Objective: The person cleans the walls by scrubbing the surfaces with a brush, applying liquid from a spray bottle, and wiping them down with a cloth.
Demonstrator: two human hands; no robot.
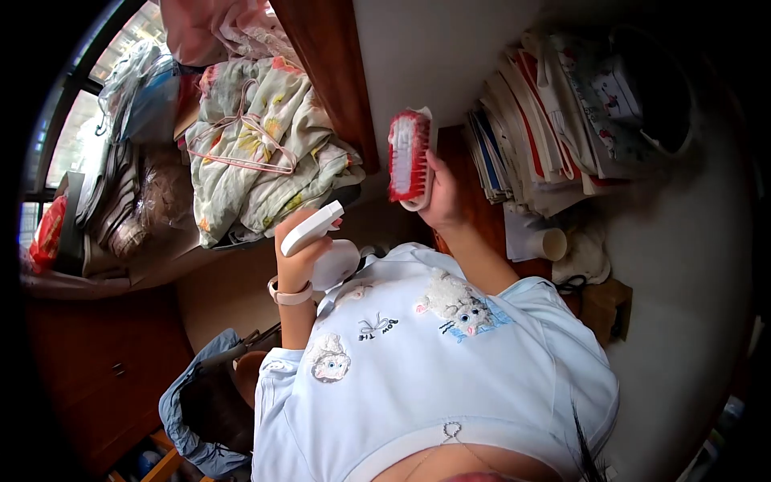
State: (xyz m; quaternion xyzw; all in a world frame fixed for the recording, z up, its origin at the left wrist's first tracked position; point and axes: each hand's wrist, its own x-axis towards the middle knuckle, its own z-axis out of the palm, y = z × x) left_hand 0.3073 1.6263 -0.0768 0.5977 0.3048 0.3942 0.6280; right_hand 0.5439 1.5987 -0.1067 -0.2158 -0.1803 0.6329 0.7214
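My left hand (pixel 294 255), with a pale band on its wrist, is closed round the neck of a white spray bottle (pixel 336 265). The bottle's nozzle head sticks out above my fingers, and part of its body is hidden by my hand. Raised to the right, my right hand (pixel 444 197) grips a scrub brush (pixel 410 157) by its white back. Red bristles ring a whitish middle on the brush, and they face left towards the bottle. The brush and the bottle are apart.
Beyond my left hand lies a heap of floral cloth (pixel 277 145) with a pink hanger (pixel 249 149) on it. Bagged items (pixel 144 88) crowd the window side. Stacked bags and papers (pixel 534 120) stand at right, above a paper cup (pixel 551 243). A blue garment (pixel 189 402) hangs lower left.
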